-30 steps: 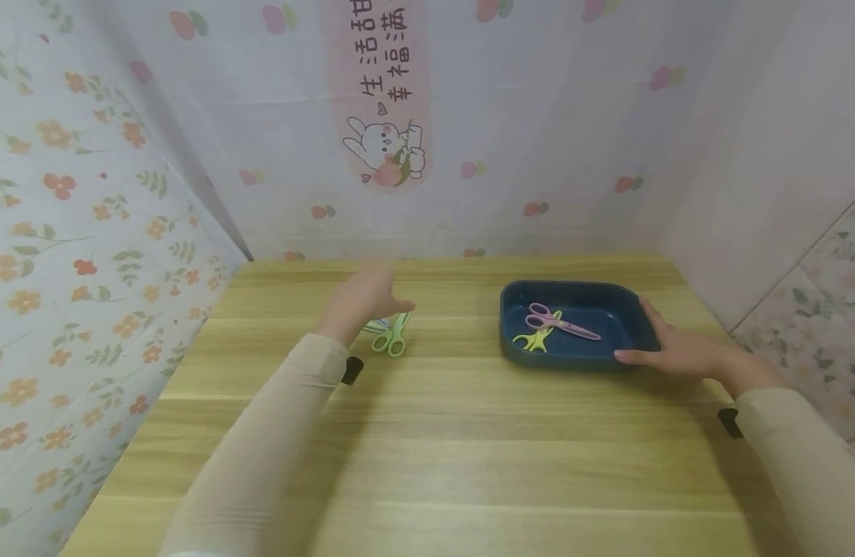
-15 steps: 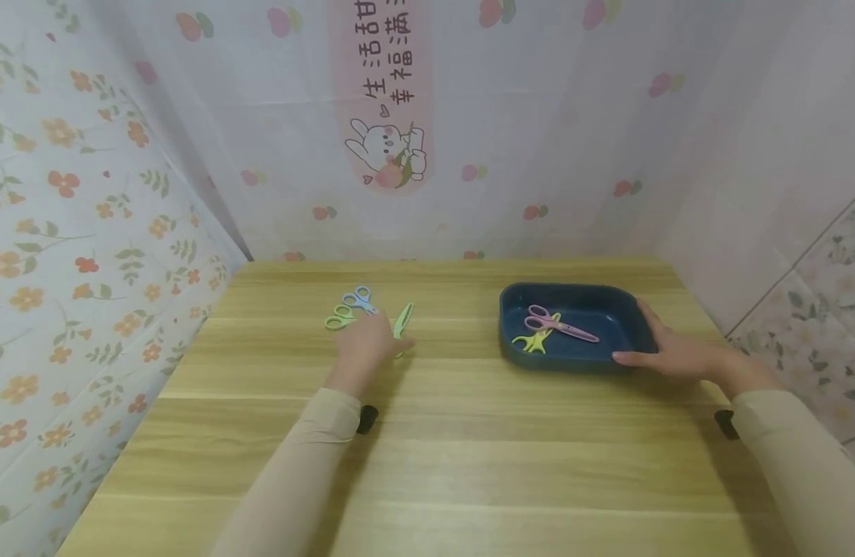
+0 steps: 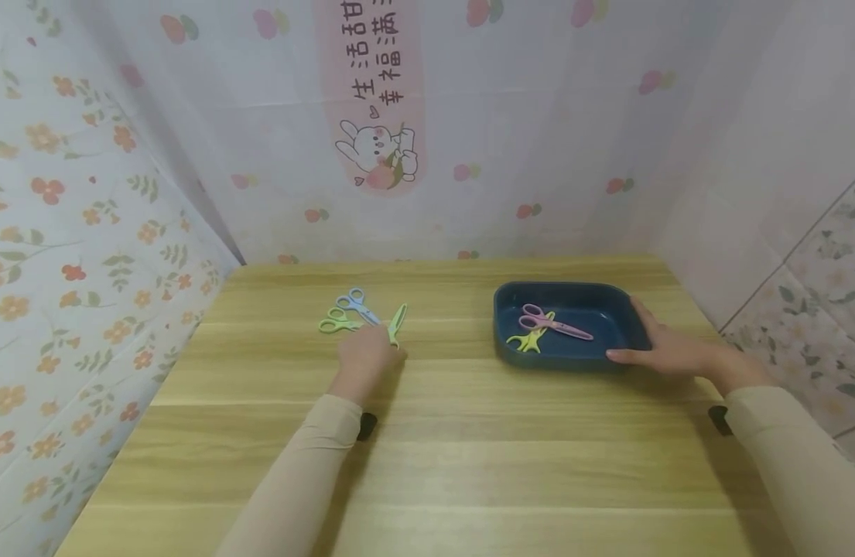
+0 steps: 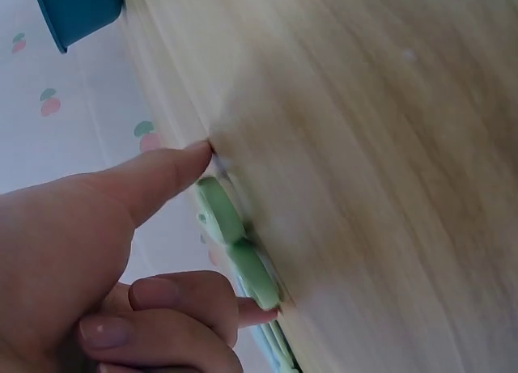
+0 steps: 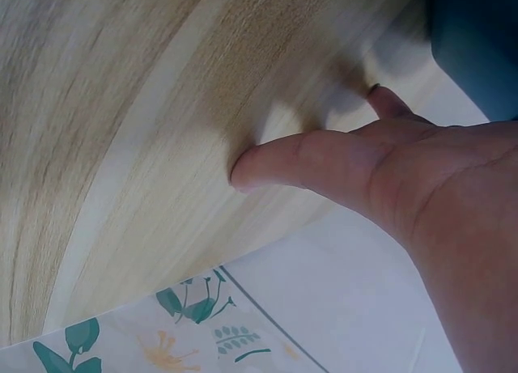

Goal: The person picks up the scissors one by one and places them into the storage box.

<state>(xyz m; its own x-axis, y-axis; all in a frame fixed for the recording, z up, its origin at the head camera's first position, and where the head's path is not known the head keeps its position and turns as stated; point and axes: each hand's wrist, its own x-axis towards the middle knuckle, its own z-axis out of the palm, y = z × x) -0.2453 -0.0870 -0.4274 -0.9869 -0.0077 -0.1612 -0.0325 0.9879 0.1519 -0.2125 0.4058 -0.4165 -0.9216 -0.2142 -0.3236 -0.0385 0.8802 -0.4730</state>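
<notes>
My left hand (image 3: 367, 357) is down at a pair of light green scissors (image 3: 398, 321). Thumb and index finger lie on either side of its handles (image 4: 220, 211) in the left wrist view, the other fingers curled. Blue scissors (image 3: 357, 303) and a second green pair (image 3: 336, 322) lie close by, partly behind the hand. My right hand (image 3: 678, 352) holds the right end of a dark blue tray (image 3: 559, 362), thumb at the front wall. Purple-pink scissors (image 3: 566, 329) rest across a yellow pair (image 3: 531, 341) inside it.
A wooden tabletop (image 3: 455, 433) carries everything. Patterned cloth (image 3: 455, 209) hangs behind its back edge, and floral cloth (image 3: 72, 271) stands along the left. Another patterned sheet (image 3: 817, 255) borders the right side.
My left hand has come down from above the scissors onto the nearer green pair, uncovering the blue and other green handles. The right hand and tray have stayed put.
</notes>
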